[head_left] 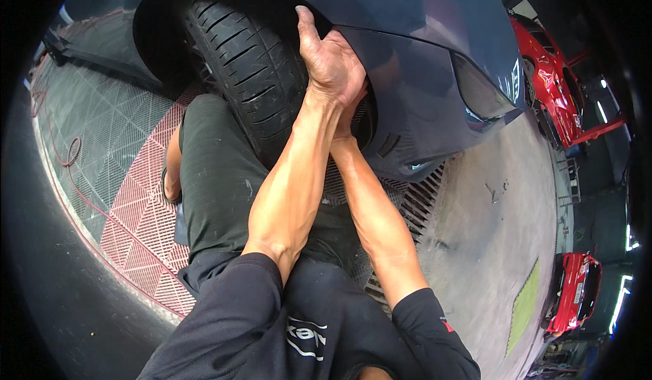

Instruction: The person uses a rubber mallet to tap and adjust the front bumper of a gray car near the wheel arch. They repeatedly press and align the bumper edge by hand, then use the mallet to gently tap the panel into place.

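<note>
My left hand [333, 64] reaches into the front wheel arch of a dark blue-grey car. Its palm faces up and its thumb stands out straight. The other fingers pass behind the edge of the bumper [401, 95] and are hidden. Just beside it, the black tyre [248, 64] shows its grooved tread. My right hand [348, 118] lies lower, close under the left wrist at the rear edge of the bumper. Most of it is hidden behind the left hand and the bodywork, and its fingers cannot be made out. No tool shows in either hand.
The headlight [482, 88] sits to the right of my hands. Red and grey grid tiles [146, 210] cover the floor at left, with a red hose [102, 210] across them. A slotted drain grate [421, 196] runs below the bumper. Two red cars [574, 295] stand far right.
</note>
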{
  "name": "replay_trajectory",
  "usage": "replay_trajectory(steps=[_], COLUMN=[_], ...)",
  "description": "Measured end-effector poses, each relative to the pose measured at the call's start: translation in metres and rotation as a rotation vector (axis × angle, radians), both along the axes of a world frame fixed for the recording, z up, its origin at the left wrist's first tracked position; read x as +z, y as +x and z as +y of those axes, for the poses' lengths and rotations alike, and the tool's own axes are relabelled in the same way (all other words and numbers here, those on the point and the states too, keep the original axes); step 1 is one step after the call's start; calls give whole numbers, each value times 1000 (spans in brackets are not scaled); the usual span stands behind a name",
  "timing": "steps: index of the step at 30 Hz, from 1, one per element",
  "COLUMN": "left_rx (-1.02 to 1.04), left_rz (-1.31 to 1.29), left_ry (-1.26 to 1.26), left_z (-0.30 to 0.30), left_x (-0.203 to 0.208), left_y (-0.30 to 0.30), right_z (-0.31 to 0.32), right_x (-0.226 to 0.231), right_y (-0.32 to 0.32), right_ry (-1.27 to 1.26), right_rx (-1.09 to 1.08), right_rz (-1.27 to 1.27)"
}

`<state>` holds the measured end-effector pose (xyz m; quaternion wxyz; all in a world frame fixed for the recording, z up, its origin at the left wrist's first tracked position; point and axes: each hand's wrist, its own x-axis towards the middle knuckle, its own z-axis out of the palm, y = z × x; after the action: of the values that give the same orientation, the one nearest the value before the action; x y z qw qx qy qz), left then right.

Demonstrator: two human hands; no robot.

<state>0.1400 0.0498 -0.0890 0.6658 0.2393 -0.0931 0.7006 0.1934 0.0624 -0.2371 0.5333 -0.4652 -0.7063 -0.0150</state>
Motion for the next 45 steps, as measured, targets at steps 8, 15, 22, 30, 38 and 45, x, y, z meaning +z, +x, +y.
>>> replay_trajectory(steps=[8,15,22,30,38,45], left_rx=[93,442,459,342,441,543], left_rz=[2,-106,-103,-131,-75,-154], left_ry=[-45,-456,-528,-339,-474,-625], left_z=[6,7,-1,-7,-3,15], left_x=[-2,18,25,15,20,18], left_y=[2,26,19,22,17,28], right_z=[0,19,20,-10,-17,7], right_x=[52,9,22,28,53,39], right_y=[28,28,21,19,12,29], right_ry=[-144,-289,-189,-136,-65,-120], right_rx=[434,394,403,365,418,458], right_rz=[37,99,30,81,83,21])
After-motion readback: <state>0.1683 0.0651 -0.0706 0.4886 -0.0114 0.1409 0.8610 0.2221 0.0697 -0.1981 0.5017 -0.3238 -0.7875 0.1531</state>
